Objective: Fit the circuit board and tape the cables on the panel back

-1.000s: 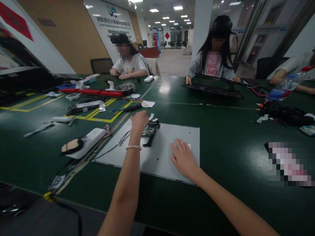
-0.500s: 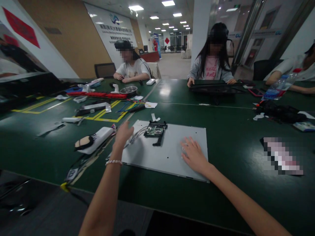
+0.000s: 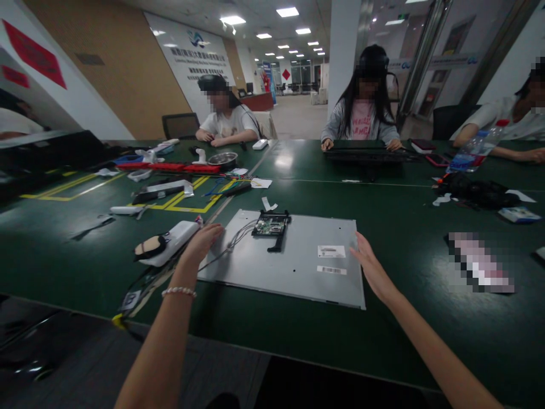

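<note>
A flat grey metal display panel [image 3: 255, 267] lies on the green table in front of me. A green circuit board [image 3: 271, 227] in a black plastic bracket [image 3: 276, 244] sits near its back edge, with thin grey cables [image 3: 232, 244] running left from it. Two white labels [image 3: 331, 251] show on its right part. My left hand [image 3: 202, 244], wearing a beaded bracelet, is at the panel's left edge with fingers stretched out. At the right edge is my right hand [image 3: 372, 264], its fingers extended; whether it touches the edge I cannot tell.
Left of the panel lie a white pouch-like item [image 3: 170, 244] and straps. Tools, a metal bowl [image 3: 222, 159] and red strips [image 3: 170, 167] lie farther back. A phone [image 3: 481, 264], black cables [image 3: 472, 190] and bottles [image 3: 477, 150] are on the right. Co-workers sit opposite.
My right hand has moved right, off the panel's surface to its right edge, uncovering the labels. My left hand has shifted slightly left and down to the left edge.
</note>
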### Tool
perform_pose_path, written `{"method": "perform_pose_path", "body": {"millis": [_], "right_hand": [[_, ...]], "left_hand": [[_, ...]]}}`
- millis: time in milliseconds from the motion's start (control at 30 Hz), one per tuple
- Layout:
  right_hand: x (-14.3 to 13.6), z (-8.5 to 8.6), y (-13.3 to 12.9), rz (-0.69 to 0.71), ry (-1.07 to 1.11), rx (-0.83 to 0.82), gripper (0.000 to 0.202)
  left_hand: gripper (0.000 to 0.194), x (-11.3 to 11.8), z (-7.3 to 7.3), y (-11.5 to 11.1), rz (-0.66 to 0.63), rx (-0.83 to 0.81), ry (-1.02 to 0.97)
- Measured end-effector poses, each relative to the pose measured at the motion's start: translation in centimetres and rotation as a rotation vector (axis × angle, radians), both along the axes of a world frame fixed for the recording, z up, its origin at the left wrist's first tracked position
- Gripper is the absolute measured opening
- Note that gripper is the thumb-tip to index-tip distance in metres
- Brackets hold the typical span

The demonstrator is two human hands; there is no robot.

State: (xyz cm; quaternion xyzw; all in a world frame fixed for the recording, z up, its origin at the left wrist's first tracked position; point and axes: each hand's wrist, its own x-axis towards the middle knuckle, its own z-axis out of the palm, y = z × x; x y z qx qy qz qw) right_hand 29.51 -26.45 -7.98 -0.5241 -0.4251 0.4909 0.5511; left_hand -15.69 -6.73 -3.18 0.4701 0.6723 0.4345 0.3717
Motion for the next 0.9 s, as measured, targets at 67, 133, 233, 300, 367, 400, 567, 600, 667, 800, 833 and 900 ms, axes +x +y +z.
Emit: {"method": "perform_pose_path", "body": {"millis": [67, 133, 233, 300, 367, 400, 567, 600, 667, 800, 833, 900], "right_hand": [[0.0, 0.7, -0.3, 0.004, 0.110, 0.006, 0.079], [0.2, 1.1, -0.5, -0.015, 0.176, 0.001, 0.080], [1.1, 1.1, -0.9, -0.063, 0.234, -0.017, 0.080], [1.9, 0.9, -1.4, -0.091, 0.261, -0.033, 0.078], [2.7, 0.6, -1.8, -0.134, 0.273, -0.041, 0.076], [3.1, 0.4, -2.1, -0.151, 0.271, -0.041, 0.075], [4.8, 0.1, -3.0, -0.215, 0.234, -0.047, 0.073], [5.2, 0.0, -3.1, -0.227, 0.222, -0.053, 0.073], [6.1, -0.2, -3.3, -0.236, 0.190, -0.064, 0.072], [8.1, -0.6, -3.8, -0.220, 0.080, -0.056, 0.067], [8.5, -0.7, -4.0, -0.217, 0.048, -0.055, 0.066], [9.3, -0.8, -4.4, -0.221, 0.003, -0.062, 0.064]], "left_hand": [[0.017, -0.2, -0.1, 0.0, 0.020, -0.035, -0.121], [0.016, -0.2, -0.1, -0.3, 0.041, -0.053, -0.197], [0.017, 0.0, -0.2, -1.0, 0.044, -0.065, -0.280], [0.019, 0.4, -0.3, -1.7, 0.038, -0.064, -0.329], [0.021, 0.9, -0.5, -2.6, 0.027, -0.056, -0.362], [0.021, 1.3, -0.6, -3.0, 0.017, -0.049, -0.370], [0.028, 3.3, -1.0, -4.8, -0.016, -0.004, -0.392], [0.029, 3.7, -1.1, -5.2, -0.016, 0.004, -0.390], [0.034, 4.5, -1.1, -6.0, -0.029, 0.018, -0.387], [0.045, 6.1, -0.8, -7.4, -0.114, -0.001, -0.358], [0.047, 6.5, -0.8, -7.8, -0.129, -0.014, -0.338], [0.052, 7.3, -0.7, -8.3, -0.144, -0.036, -0.287]]}}
